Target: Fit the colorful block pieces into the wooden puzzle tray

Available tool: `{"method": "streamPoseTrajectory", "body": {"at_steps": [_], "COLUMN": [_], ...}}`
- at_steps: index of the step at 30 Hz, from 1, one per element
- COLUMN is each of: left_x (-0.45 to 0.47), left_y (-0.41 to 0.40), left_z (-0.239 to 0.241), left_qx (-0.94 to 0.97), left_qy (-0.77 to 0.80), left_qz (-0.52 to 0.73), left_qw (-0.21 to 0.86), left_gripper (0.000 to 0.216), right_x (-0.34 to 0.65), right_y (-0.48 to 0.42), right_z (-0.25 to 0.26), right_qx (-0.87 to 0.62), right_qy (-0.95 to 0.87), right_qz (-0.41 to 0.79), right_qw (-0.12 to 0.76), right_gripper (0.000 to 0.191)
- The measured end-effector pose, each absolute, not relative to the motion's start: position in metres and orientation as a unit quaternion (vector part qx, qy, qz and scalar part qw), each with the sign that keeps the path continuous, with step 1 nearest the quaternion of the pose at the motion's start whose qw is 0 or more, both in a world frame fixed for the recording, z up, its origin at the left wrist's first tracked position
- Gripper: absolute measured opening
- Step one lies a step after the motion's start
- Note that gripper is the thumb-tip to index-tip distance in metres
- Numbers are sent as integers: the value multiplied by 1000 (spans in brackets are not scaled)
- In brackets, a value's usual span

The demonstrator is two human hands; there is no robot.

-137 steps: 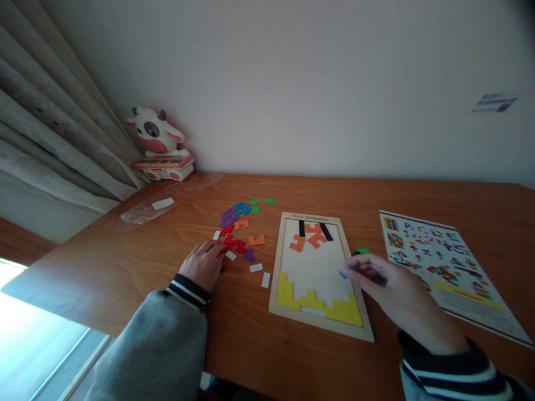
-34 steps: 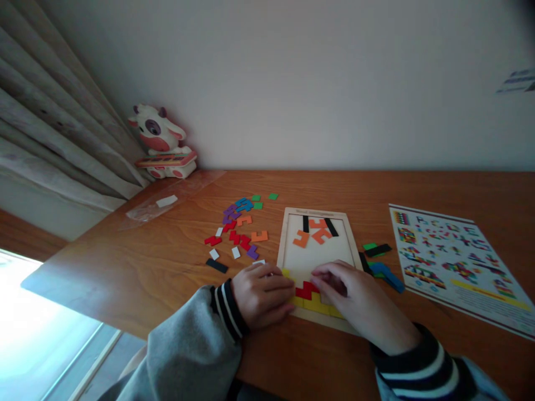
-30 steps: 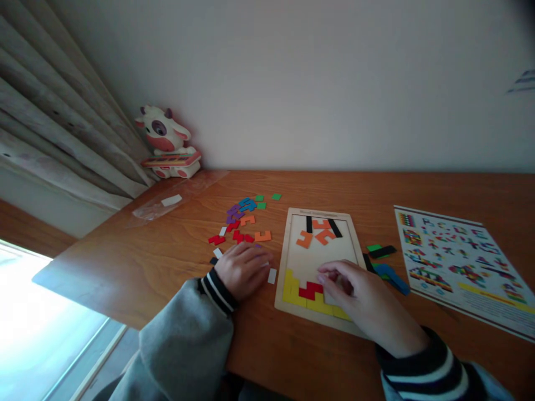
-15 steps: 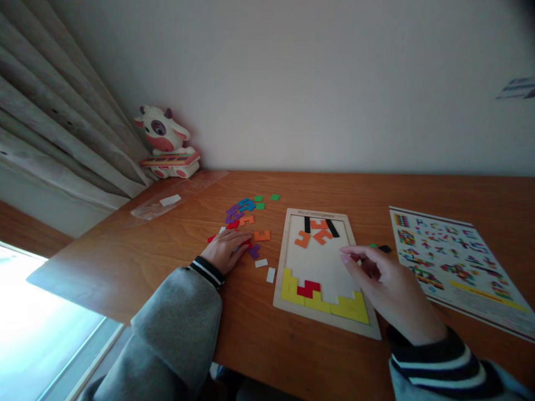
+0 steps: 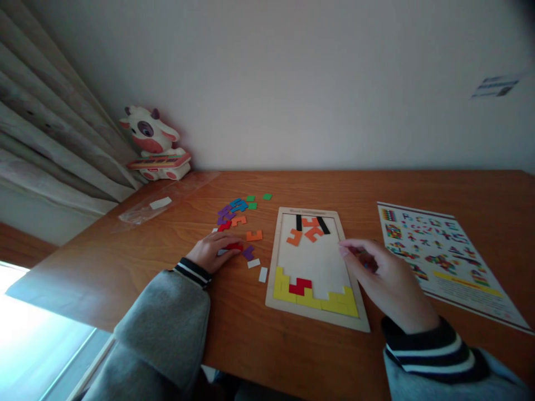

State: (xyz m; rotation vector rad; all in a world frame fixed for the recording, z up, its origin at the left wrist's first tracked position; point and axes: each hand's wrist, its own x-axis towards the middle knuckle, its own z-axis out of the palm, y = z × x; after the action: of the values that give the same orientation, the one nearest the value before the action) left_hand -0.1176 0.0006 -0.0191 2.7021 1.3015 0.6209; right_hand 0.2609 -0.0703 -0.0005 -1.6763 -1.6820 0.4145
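Observation:
My left hand (image 5: 211,250) rests on the table among loose coloured puzzle pieces. Its thumb and forefinger close around a red puzzle piece (image 5: 234,247). A purple piece (image 5: 248,253) and an orange piece (image 5: 254,235) lie just beyond its fingertips. Over the right edge of the wooden puzzle board (image 5: 317,322) hovers my right hand (image 5: 378,273), thumb and forefinger nearly together, the other fingers curled. What it holds, if anything, is hidden. Yellow pieces (image 5: 340,303) and a red piece (image 5: 300,286) fill the board's near end. Orange pieces (image 5: 294,237) and black strips (image 5: 298,223) lie at its far end.
Behind my left hand lie blue (image 5: 239,205), green (image 5: 267,196) and purple pieces. White pieces (image 5: 263,274) sit left of the board. A printed pattern sheet (image 5: 443,250) lies at the right. A toy cow (image 5: 154,145) and a plastic bag (image 5: 142,214) are at the far left.
The view has shifted slightly right. My left hand has drawn back a little, uncovering the red piece between its thumb and forefinger. My right hand stays by the board's right edge.

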Motion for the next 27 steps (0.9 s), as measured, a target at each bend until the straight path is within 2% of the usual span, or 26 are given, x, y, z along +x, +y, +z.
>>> {"method": "streamPoseTrajectory", "body": {"at_steps": [6, 9, 13, 16, 22, 24, 27], "left_x": [-115, -105, -67, -29, 16, 19, 21], "left_y": [-1, -6, -25, -46, -69, -70, -69], "left_z": [-21, -17, -8, -4, -4, -4, -4], "left_qx": [887, 874, 855, 847, 829, 822, 841], "left_qy": [399, 389, 349, 320, 301, 305, 300], "left_qz": [215, 272, 383, 417, 414, 420, 416], "left_qw": [-87, -108, -15, 81, 226, 232, 174], "left_gripper": [28, 23, 20, 15, 11, 12, 15], "right_x": [261, 259, 250, 239, 229, 234, 248], "right_y": [-70, -70, -74, -80, -84, -82, -79], "right_z": [-1, 0, 7, 15, 15, 10, 4], "right_qx": [-647, -647, -609, -545, -489, -504, -539], "right_qy": [-650, -644, -663, -693, -717, -709, -684], "right_qz": [169, 177, 250, 342, 412, 404, 398], "right_qw": [362, 368, 356, 326, 279, 283, 290], "right_gripper": [32, 32, 33, 32, 25, 21, 24]}}
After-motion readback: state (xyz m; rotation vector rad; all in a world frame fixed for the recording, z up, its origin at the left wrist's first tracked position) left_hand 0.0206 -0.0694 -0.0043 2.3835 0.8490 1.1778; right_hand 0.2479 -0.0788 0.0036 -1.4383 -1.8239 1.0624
